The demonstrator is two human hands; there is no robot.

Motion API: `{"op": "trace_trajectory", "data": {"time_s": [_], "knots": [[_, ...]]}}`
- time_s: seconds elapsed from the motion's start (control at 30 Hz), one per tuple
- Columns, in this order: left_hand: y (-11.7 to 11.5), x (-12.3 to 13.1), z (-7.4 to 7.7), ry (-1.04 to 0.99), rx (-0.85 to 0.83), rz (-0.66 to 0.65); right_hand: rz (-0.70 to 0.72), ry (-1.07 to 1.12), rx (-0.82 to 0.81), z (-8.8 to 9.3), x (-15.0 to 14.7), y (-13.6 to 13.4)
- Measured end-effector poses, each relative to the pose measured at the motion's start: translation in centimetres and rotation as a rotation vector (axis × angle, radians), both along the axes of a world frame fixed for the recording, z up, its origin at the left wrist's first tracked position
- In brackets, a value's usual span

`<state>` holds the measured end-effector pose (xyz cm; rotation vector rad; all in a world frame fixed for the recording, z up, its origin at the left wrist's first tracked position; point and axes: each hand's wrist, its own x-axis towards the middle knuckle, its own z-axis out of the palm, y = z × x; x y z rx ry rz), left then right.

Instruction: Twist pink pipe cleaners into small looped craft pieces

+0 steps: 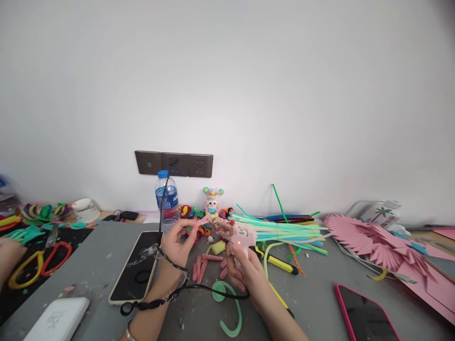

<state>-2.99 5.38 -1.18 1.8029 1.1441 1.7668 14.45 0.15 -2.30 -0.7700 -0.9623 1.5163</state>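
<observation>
My right hand [243,270] is wrapped round the grip of a pale pink glue gun [245,239], whose small orange light glows. Its front end, clotted with brownish-pink stuff, points left toward my other hand. Between the fingertips of my left hand [179,241] is a pink pipe cleaner piece [203,221], close to the nozzle. Below, several folded pink pipe cleaner pieces [201,269] lie on the grey mat. The gun's black cord [213,286] loops across my left forearm. A green coiled pipe cleaner [219,290] with a curved tail rests between my arms.
A water bottle [167,199] and a small decorated figure [212,202] stand by the wall. Pipe cleaners [284,233] and a yellow cutter [280,264] lie right. Phones [137,267] [366,312] flank my arms. Scissors [46,260] and another person's hand [10,255] are left; folded pink paper [369,241] is right.
</observation>
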Motion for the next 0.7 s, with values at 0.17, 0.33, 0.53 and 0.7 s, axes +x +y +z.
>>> {"op": "trace_trajectory", "data": {"time_s": [0.17, 0.33, 0.53, 0.7], "knots": [[-0.2, 0.01, 0.18, -0.006, -0.019, -0.005, -0.005, -0.02, 0.011, 0.18, 0.12, -0.04], [-0.08, 0.0, 0.12, -0.012, -0.023, -0.002, -0.011, -0.024, 0.02, 0.26, 0.13, 0.04], [-0.06, 0.09, -0.09, -0.031, -0.028, -0.021, -0.044, -0.058, 0.01, 0.11, 0.07, 0.0], [0.11, 0.02, -0.27, -0.053, -0.023, -0.029, -0.139, -0.11, 0.05, 0.01, 0.02, 0.21]]}}
